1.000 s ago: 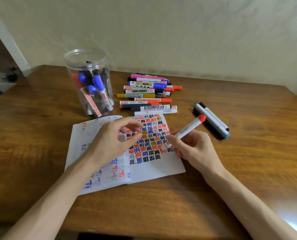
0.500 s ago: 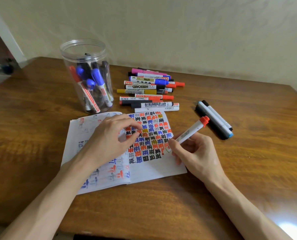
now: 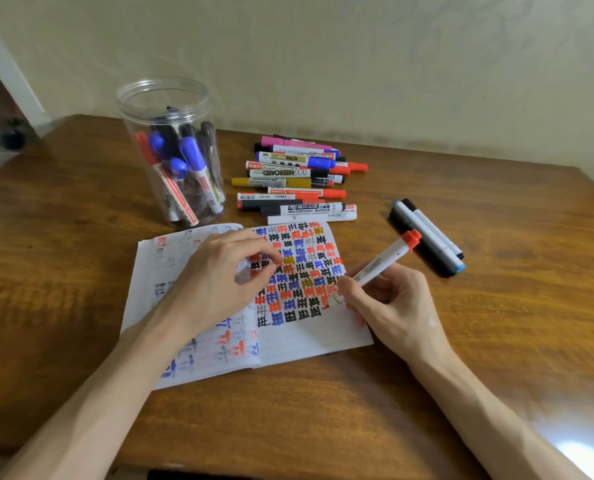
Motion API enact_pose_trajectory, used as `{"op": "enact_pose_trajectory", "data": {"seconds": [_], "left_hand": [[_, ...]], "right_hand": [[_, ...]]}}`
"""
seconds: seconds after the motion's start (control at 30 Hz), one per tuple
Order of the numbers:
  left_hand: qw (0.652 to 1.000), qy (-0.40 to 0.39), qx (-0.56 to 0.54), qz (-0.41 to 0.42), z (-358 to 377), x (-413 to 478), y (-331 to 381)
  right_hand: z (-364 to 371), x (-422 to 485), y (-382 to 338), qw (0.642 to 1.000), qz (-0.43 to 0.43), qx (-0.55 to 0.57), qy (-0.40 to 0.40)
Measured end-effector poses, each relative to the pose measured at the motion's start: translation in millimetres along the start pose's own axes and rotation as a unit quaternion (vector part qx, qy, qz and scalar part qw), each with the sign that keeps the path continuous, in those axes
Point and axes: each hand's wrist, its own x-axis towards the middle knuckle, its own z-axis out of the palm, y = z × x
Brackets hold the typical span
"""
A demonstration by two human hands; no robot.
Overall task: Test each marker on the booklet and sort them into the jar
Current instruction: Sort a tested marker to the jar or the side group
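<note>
Marker (image 3: 382, 263) pinched in grip of right hand (image 3: 392, 306) over booklet (image 3: 309, 337); left hand (image 3: 215, 282) rests there, unclenched.

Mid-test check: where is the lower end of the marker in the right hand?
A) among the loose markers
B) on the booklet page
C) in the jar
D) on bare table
B: the right hand holds the marker slanted, lower end on the right page of the booklet, red end up.

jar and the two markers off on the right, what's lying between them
In the head view, a pile of loose markers lies between the jar and the two markers on the right.
</note>
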Motion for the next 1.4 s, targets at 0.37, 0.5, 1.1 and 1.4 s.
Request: {"op": "enact_pose_trajectory", "data": {"seconds": [0.37, 0.5, 1.1, 1.4], "left_hand": [[1.0, 0.0, 0.002, 0.0, -0.3, -0.3, -0.2], [1.0, 0.001, 0.006, 0.004, 0.1, 0.0, -1.5], [1.0, 0.004, 0.005, 0.002, -1.3, -0.7, 0.5], [1.0, 0.004, 0.0, 0.006, -2.6, -1.3, 1.3]], "right_hand": [[-0.2, 0.2, 3.2, 0.999, -0.021, -0.032, -0.009], [0.0, -0.8, 1.4, 1.0, -0.012, -0.009, -0.016], [1.0, -0.7, 0.5, 1.0, -0.001, 0.006, -0.008], [1.3, -0.8, 0.1, 0.999, -0.009, -0.018, -0.029]]}}
